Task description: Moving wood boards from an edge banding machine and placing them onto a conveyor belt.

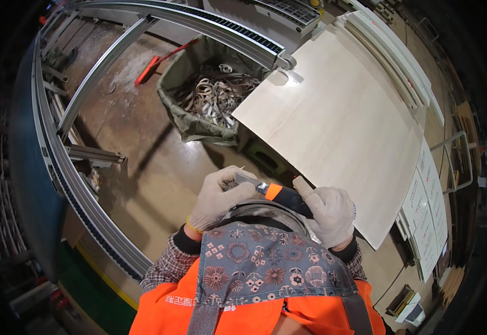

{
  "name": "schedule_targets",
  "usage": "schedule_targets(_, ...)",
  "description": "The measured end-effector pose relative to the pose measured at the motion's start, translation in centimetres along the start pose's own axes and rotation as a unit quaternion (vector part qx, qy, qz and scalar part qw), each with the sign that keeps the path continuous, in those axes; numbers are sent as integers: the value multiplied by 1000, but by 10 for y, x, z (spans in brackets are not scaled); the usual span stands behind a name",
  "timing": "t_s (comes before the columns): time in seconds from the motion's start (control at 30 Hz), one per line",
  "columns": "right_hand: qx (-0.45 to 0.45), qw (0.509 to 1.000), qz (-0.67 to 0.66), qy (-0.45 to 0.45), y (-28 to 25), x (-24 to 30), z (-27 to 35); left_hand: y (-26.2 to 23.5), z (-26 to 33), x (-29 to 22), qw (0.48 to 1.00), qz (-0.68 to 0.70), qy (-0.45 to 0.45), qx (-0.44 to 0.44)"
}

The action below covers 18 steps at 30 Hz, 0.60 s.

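Note:
Both my hands wear whitish work gloves and meet in front of my apron. My right hand [330, 215] is closed round the black handle of a hand tool [288, 196] with an orange band and a grey metal end, perhaps a knife. Its index finger stretches forward past the handle. At the metal end, my left hand [221, 195] has its thumb and fingers bent together around the tip. What lies between those fingertips is hard to make out. Just beyond the right hand lies a large pale board [338, 128].
A green fabric bin [171, 106] full of curled strip offcuts [215, 95] stands ahead. A red-headed tool [147, 71] leans by it. Metal rails [95, 209] curve along the left and across the back. Stacked panels [422, 201] stand on the right.

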State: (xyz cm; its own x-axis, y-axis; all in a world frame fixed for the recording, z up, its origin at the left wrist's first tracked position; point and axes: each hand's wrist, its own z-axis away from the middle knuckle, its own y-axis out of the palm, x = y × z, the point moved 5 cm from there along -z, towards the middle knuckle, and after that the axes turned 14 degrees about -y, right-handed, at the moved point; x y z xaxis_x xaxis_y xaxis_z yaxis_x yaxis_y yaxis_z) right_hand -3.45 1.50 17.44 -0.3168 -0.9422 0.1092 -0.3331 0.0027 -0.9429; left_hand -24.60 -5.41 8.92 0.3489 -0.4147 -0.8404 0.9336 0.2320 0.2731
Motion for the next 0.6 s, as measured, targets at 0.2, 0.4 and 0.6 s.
schedule_targets(0.2, 12, 997, 43, -64, 3, 3, -2, -1, 6, 2, 999, 14, -33, -25)
schedule_targets(0.4, 38, 997, -16, -68, 7, 11, -8, -14, 4, 20, 998, 14, -11, -65)
schedule_targets(0.6, 20, 997, -7, -74, 20, 20, -8, -26, 9, 18, 988, -32, 42, -144)
